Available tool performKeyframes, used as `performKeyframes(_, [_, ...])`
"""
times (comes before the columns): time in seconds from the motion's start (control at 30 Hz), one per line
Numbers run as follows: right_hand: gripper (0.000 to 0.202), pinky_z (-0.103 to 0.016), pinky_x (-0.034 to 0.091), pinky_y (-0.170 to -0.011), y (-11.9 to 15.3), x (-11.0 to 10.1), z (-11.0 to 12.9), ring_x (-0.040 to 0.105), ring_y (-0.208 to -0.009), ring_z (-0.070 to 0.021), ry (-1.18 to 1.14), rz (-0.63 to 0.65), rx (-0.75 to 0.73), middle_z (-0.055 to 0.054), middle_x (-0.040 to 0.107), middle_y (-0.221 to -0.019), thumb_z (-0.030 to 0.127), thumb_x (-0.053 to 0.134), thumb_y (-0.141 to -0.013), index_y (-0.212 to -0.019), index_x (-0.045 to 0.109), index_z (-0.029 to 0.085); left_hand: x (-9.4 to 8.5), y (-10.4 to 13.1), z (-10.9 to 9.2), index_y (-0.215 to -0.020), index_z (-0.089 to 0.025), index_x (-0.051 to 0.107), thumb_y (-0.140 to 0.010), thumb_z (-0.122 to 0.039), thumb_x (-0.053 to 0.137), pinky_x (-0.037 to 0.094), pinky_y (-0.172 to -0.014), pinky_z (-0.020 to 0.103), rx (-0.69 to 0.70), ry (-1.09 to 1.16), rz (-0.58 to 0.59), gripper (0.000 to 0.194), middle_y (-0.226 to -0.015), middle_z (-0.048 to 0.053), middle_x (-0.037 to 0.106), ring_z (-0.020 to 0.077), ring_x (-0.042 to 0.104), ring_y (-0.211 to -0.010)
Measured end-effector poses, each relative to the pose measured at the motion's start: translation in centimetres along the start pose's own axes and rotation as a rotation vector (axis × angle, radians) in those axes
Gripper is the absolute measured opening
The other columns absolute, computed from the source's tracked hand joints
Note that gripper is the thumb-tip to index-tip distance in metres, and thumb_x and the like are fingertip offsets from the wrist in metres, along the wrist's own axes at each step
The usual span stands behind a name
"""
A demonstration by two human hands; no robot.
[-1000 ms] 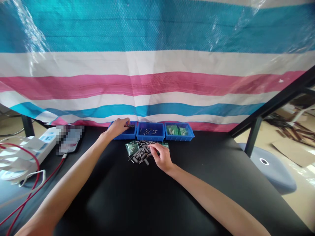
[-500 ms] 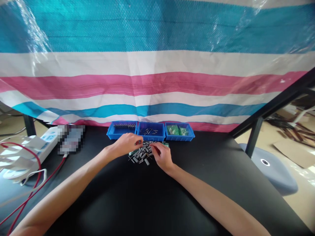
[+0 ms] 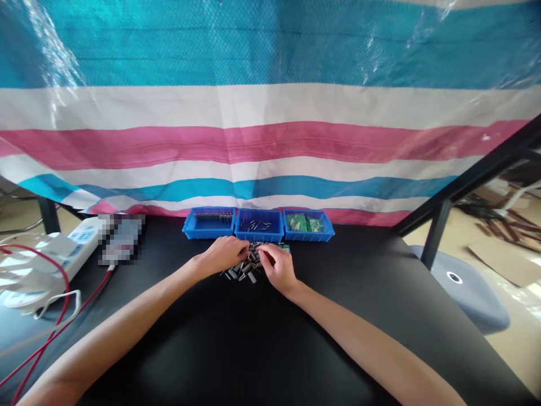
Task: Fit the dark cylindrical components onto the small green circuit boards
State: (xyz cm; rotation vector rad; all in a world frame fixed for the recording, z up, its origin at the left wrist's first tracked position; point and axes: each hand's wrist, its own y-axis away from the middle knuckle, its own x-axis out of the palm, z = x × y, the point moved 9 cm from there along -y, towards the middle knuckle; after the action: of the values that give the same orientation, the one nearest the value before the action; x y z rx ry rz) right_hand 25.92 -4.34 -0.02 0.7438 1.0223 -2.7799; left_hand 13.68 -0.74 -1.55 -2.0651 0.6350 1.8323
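Note:
A heap of small grey cylinders and metal pins (image 3: 246,269) lies on the black table, with a bit of green board (image 3: 285,247) showing at its right. My left hand (image 3: 224,254) is over the heap's left side, fingers closed; what they pinch is hidden. At the heap's right side my right hand (image 3: 279,268) has thumb and forefinger pinched, on something too small to make out. Behind the heap stand three blue trays: the left one (image 3: 209,233) has a row of small metal parts, the middle one (image 3: 259,235) loose pins, the right one (image 3: 310,237) green packets.
On the left of the table (image 3: 169,349) are a white power strip (image 3: 84,234) with plugs, a red cable (image 3: 84,313) and a blurred-out device (image 3: 122,239). A striped sheet (image 3: 270,141) hangs behind. Beyond the right edge is a grey stool (image 3: 473,299).
My left hand has moved slightly right and lower over the heap, its fingers now turned down onto the parts. My right hand has hardly moved.

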Motion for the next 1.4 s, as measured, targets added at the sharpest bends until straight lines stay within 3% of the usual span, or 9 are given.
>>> performKeyframes(0.13, [0.018, -0.028, 0.051, -0.075, 0.0, 0.0, 0.0, 0.067, -0.081, -0.0187, -0.007, -0.002, -0.004, -0.005, 0.071, -0.088, 0.018, 0.048, -0.092, -0.094, 0.066, 0.019, 0.0, 0.0, 0.2, -0.079, -0.02, 0.065, -0.087, -0.026, 0.046, 0.038, -0.058, 0.025, -0.015, 0.009, -0.01, 0.021, -0.075, 0.006, 0.07, 0.0206, 0.066, -0.069])
performKeyframes(0.23, [0.017, -0.028, 0.051, -0.075, 0.0, -0.1, 0.0, 0.067, -0.08, -0.0186, -0.017, -0.009, -0.002, -0.006, 0.071, -0.088, 0.018, 0.049, -0.092, -0.093, 0.066, 0.019, -1.0, -0.2, 0.5, -0.073, -0.019, 0.064, -0.082, -0.022, 0.052, 0.037, -0.057, 0.024, -0.039, 0.077, -0.078, 0.016, -0.07, 0.003, 0.069, 0.0181, 0.063, -0.065])
performKeyframes(0.37, [0.016, -0.028, 0.051, -0.073, 0.0, 0.0, 0.0, 0.067, -0.078, -0.018, -0.031, -0.009, 0.014, -0.005, 0.07, -0.086, 0.018, 0.05, -0.092, -0.093, 0.066, 0.018, -3.8, 0.4, 0.3, -0.075, -0.018, 0.064, -0.085, -0.024, 0.054, 0.039, -0.057, 0.021, -0.005, 0.369, -0.285, 0.015, -0.064, -0.001, 0.064, 0.0108, 0.056, -0.057])
performKeyframes(0.47, [0.017, -0.027, 0.051, -0.07, 0.0, 0.1, 0.1, 0.065, -0.075, -0.0171, -0.046, 0.013, 0.014, -0.006, 0.069, -0.084, 0.02, 0.05, -0.093, -0.094, 0.066, 0.018, -5.2, 2.1, 0.0, -0.085, -0.017, 0.065, -0.09, -0.031, 0.053, 0.042, -0.058, 0.019, 0.033, 0.58, -0.496, 0.019, -0.071, 0.0, 0.065, 0.0093, 0.055, -0.06])
performKeyframes(0.53, [0.017, -0.026, 0.05, -0.067, -0.1, 0.4, 0.2, 0.064, -0.072, -0.0165, -0.052, 0.041, 0.004, -0.006, 0.067, -0.082, 0.022, 0.05, -0.094, -0.096, 0.066, 0.018, -5.0, 3.3, -0.3, -0.086, -0.016, 0.065, -0.091, -0.032, 0.054, 0.045, -0.059, 0.018, 0.053, 0.642, -0.608, 0.02, -0.073, 0.001, 0.066, 0.009, 0.057, -0.061])
performKeyframes(0.63, [0.017, -0.026, 0.048, -0.062, -0.1, 0.7, 0.4, 0.06, -0.066, -0.0154, -0.049, 0.077, -0.011, -0.005, 0.064, -0.077, 0.026, 0.052, -0.094, -0.1, 0.065, 0.017, -3.7, 4.5, -0.8, -0.088, -0.017, 0.066, -0.09, -0.029, 0.057, 0.048, -0.059, 0.017, 0.096, 0.657, -0.682, 0.015, -0.076, 0.001, 0.068, 0.0086, 0.061, -0.06])
performKeyframes(0.9, [0.013, -0.027, 0.049, -0.063, 0.1, 1.1, 0.2, 0.061, -0.068, -0.0165, -0.073, 0.095, -0.034, -0.005, 0.065, -0.08, 0.024, 0.053, -0.092, -0.093, 0.064, 0.019, -2.9, 5.4, -0.5, -0.092, -0.018, 0.067, -0.09, -0.024, 0.058, 0.052, -0.068, 0.02, 0.116, 0.611, -0.8, 0.011, -0.082, 0.002, 0.071, 0.0106, 0.066, -0.068])
performKeyframes(1.2, [0.015, -0.026, 0.05, -0.069, 0.1, -0.1, -0.3, 0.065, -0.072, -0.0169, -0.076, 0.021, 0.089, -0.005, 0.068, -0.083, 0.028, 0.048, -0.095, -0.093, 0.06, 0.019, -2.3, 5.1, -0.1, -0.09, -0.017, 0.065, -0.089, -0.025, 0.058, 0.049, -0.065, 0.021, 0.075, 0.592, -0.796, 0.011, -0.083, 0.003, 0.069, 0.0105, 0.061, -0.066])
performKeyframes(1.4, [0.018, -0.027, 0.053, -0.07, 0.0, 0.0, -0.4, 0.068, -0.075, -0.0181, -0.093, 0.028, 0.094, -0.006, 0.071, -0.086, 0.027, 0.048, -0.095, -0.097, 0.063, 0.018, -2.1, 4.9, -0.2, -0.092, -0.017, 0.065, -0.09, -0.026, 0.057, 0.048, -0.064, 0.021, 0.091, 0.57, -0.787, 0.012, -0.083, 0.003, 0.068, 0.0102, 0.06, -0.066])
